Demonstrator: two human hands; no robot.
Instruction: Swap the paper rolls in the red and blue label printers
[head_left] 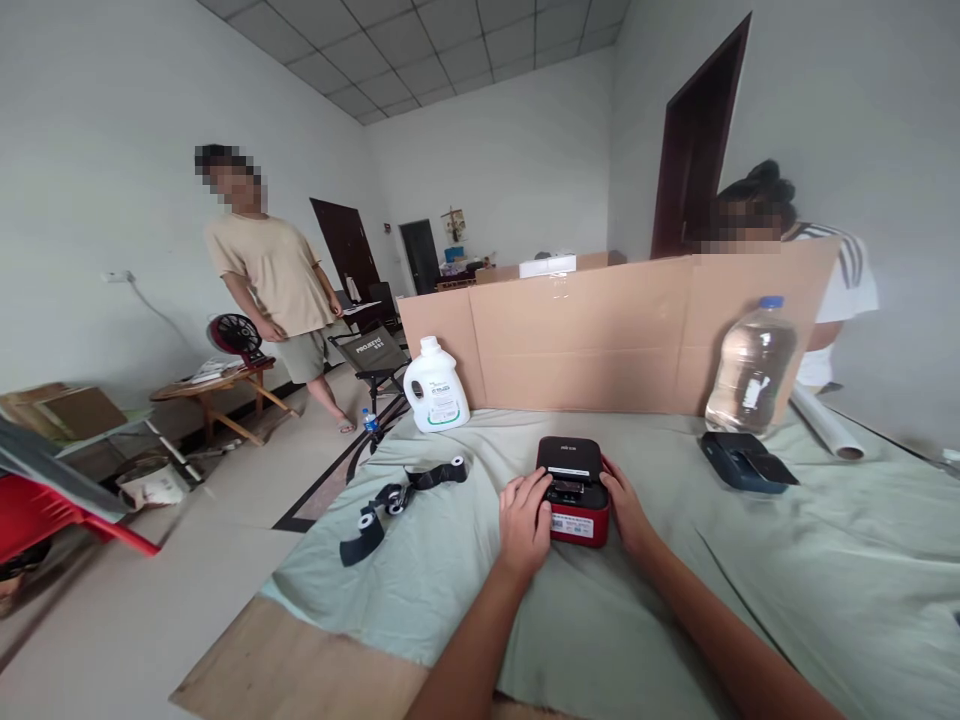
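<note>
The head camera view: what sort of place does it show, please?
Probably a plain indoor room, perhaps in a home or office, used as a makeshift workspace: it has a cloth-covered table, an upright cardboard panel and a panelled ceiling.

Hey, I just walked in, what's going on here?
A person's left hand and right hand are on opposite sides of a boxy red-and-black device, which sits on a pale green cloth. To the left lie black strips with rolls; a white plastic jug stands farther back. To the right sits a dark blue device in front of a clear, blue-capped bottle.
</note>
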